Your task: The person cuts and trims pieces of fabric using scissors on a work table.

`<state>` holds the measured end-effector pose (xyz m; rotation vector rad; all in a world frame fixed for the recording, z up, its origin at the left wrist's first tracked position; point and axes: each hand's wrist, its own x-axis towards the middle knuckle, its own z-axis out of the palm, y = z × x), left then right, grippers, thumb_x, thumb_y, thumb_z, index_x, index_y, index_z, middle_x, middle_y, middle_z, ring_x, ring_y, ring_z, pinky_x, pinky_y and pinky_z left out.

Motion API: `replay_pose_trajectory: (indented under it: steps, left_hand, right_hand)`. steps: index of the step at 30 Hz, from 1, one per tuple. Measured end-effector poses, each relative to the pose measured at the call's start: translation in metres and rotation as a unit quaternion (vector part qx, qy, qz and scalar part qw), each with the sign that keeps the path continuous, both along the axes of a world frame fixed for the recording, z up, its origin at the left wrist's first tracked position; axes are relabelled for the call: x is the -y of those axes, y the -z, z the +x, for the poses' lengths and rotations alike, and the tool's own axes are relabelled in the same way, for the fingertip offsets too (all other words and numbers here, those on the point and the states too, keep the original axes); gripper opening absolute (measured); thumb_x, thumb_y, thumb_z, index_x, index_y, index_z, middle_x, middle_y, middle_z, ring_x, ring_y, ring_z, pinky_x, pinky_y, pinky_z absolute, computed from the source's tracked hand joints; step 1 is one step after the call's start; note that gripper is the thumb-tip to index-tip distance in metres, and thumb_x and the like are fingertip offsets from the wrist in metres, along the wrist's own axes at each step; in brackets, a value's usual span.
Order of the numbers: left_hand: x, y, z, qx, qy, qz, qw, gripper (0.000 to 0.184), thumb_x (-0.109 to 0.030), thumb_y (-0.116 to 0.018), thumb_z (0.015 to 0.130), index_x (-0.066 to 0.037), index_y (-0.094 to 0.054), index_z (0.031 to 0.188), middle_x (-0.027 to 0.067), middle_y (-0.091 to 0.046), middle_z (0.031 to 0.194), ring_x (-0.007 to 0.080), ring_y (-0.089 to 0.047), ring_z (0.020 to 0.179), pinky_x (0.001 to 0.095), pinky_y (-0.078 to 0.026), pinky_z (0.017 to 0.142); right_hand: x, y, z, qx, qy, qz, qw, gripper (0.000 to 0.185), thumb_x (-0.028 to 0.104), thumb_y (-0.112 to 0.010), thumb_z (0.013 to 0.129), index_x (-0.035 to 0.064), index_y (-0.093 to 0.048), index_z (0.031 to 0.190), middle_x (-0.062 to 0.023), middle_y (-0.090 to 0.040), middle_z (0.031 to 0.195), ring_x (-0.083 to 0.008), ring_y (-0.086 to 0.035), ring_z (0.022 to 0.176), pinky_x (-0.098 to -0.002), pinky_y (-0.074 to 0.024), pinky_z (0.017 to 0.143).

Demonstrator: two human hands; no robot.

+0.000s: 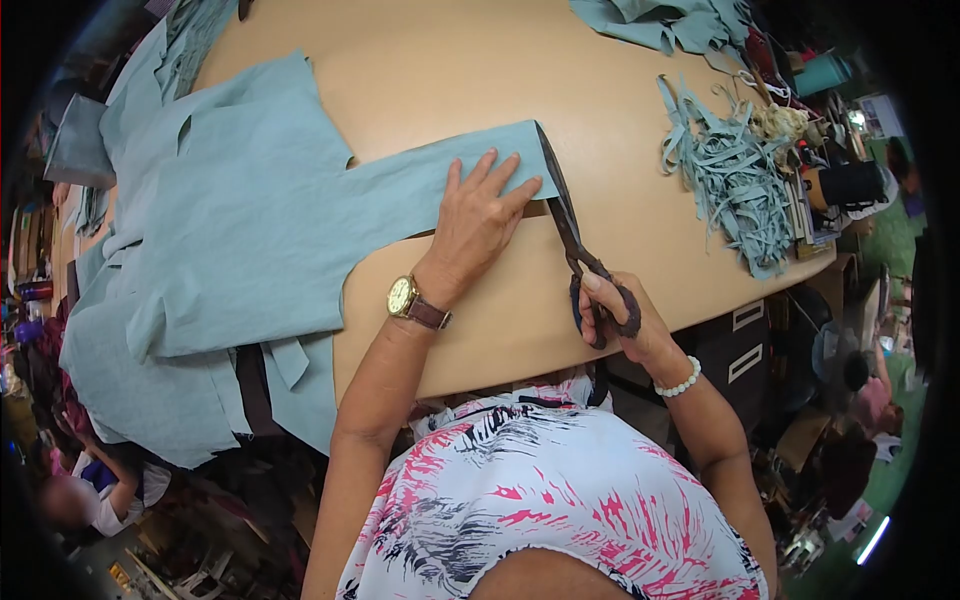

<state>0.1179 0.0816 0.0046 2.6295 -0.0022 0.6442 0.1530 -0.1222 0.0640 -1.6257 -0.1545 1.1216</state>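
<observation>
A large piece of light teal fabric [250, 200] is spread on the table, its narrow strip reaching to the right. My left hand [478, 218], with a wristwatch [401, 296] on its wrist, lies on this strip with fingers spread, close to its right end. Dark metal scissors [572, 238] are gripped by the handles in my right hand [640, 318], which wears a bead bracelet [680, 377]. Their long blades point away from me and run along the strip's end edge. How far the blades are apart, I cannot tell.
On the right of the pale wooden table [440, 60] lies a heap of thin teal fabric strips [735, 180]. More teal scraps [665, 22] are at the far edge. Fabric hangs over the near left edge. A person [110, 490] is at the lower left.
</observation>
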Motion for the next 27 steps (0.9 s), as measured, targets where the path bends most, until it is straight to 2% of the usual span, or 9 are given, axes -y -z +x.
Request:
replay_pose_trajectory:
  steps: [10,16,22,27]
  left_hand:
    - [0.003,-0.001,-0.001,-0.006,0.011,0.001,1.000,0.029,-0.011,-0.057,0.080,-0.016,-0.060,0.108,0.0109,-0.054,0.118,0.0332,-0.047,0.114,0.0536,-0.033,0.094]
    - [0.004,-0.001,-0.001,-0.015,0.018,0.000,1.000,0.029,-0.011,-0.057,0.080,-0.015,-0.060,0.109,0.0108,-0.054,0.118,0.0335,-0.047,0.114,0.0536,-0.033,0.094]
    - [0.003,0.000,-0.001,-0.018,0.021,-0.005,1.000,0.028,-0.011,-0.057,0.080,-0.015,-0.061,0.108,0.0113,-0.054,0.118,0.0338,-0.046,0.114,0.0540,-0.033,0.093]
    - [0.003,-0.002,-0.002,-0.012,0.026,-0.014,0.999,0.028,-0.011,-0.058,0.080,-0.016,-0.061,0.108,0.0114,-0.055,0.118,0.0339,-0.047,0.113,0.0543,-0.033,0.093]
  right_hand:
    - [0.005,0.003,-0.006,-0.013,0.045,0.012,0.999,0.038,0.037,-0.063,0.081,0.0051,-0.050,0.065,0.0005,-0.047,0.052,-0.0061,-0.047,0.041,-0.0176,-0.0374,0.039]
    - [0.013,0.009,-0.012,0.029,0.002,-0.031,0.999,0.034,0.033,-0.065,0.080,0.0046,-0.053,0.066,0.0029,-0.047,0.049,-0.0047,-0.046,0.039,-0.0168,-0.0360,0.038]
    - [0.008,0.001,-0.012,-0.013,0.031,0.001,0.999,0.036,0.036,-0.063,0.081,0.0046,-0.052,0.066,0.0012,-0.047,0.051,-0.0056,-0.047,0.041,-0.0176,-0.0364,0.039]
    - [-0.005,0.005,0.001,0.006,0.043,0.021,0.999,0.038,0.038,-0.062,0.081,0.0049,-0.051,0.065,0.0006,-0.046,0.051,-0.0063,-0.047,0.041,-0.0180,-0.0362,0.038]
